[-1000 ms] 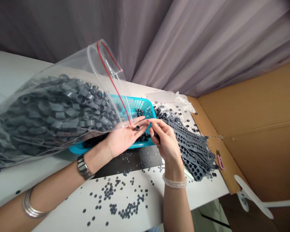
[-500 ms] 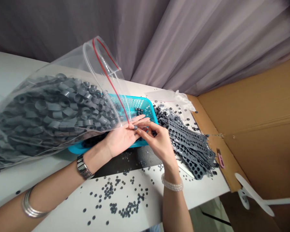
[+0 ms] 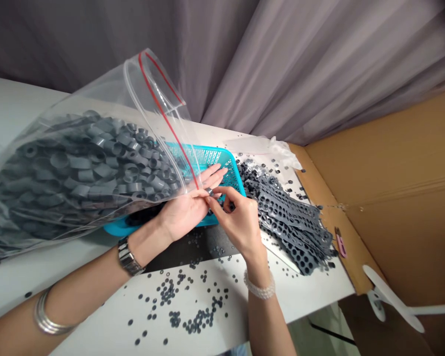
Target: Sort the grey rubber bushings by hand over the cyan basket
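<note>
While bag (image 3: 148, 99) bulges near full with rings (image 3: 96, 168), left hand (image 3: 185, 210) lies open at its mouth; right hand (image 3: 237, 222) pinches one ring (image 3: 208, 191) there; emptied sheets (image 3: 292, 222) piled beside.

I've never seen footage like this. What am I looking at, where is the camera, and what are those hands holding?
There is no machine here: a person works with bare hands, filmed by one camera worn on the head and looking down. The left hand lies open, palm up, at the mouth of a clear zip bag with a red seal, full of grey rings. The right hand brings its fingertips to a small grey ring on the left fingers; whether it grips the ring is unclear. Behind the hands stands a turquoise plastic basket. To the right lie grey sheets punched full of holes. Small dark discs are scattered on the white table.
</note>
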Available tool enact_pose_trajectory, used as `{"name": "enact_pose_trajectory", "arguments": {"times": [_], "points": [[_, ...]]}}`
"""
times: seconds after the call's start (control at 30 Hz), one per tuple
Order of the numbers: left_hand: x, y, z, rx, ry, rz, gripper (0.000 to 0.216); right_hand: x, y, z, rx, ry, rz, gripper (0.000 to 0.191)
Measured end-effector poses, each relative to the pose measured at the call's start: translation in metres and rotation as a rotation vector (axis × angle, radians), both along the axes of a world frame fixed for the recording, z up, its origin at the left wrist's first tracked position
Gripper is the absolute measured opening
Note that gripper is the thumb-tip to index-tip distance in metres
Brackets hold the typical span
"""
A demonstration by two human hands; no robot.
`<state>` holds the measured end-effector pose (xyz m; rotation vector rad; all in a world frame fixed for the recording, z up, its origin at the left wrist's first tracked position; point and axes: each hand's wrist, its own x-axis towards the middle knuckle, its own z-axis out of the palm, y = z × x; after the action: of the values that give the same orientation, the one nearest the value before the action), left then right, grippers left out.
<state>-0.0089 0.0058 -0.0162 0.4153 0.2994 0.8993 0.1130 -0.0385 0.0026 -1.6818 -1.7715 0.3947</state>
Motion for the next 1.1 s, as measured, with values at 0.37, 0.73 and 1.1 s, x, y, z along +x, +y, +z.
{"name": "enact_pose_trajectory", "arguments": {"times": [0.37, 0.73, 1.1], "points": [[0.0008, -0.0009, 0.0001, -0.046, 0.000, 0.013, 0.064, 0.0028, 0.0018, -0.0001, 0.014, 0.030, -0.018, 0.020], [0.0004, 0.0002, 0.0001, -0.026, 0.009, 0.018, 0.067, 0.0007, 0.0007, 0.0009, -0.007, 0.045, -0.019, 0.023], [0.0013, 0.0000, 0.0003, -0.043, 0.012, 0.028, 0.070, 0.0021, 0.0011, -0.0013, -0.039, 0.057, 0.000, 0.028]]}}
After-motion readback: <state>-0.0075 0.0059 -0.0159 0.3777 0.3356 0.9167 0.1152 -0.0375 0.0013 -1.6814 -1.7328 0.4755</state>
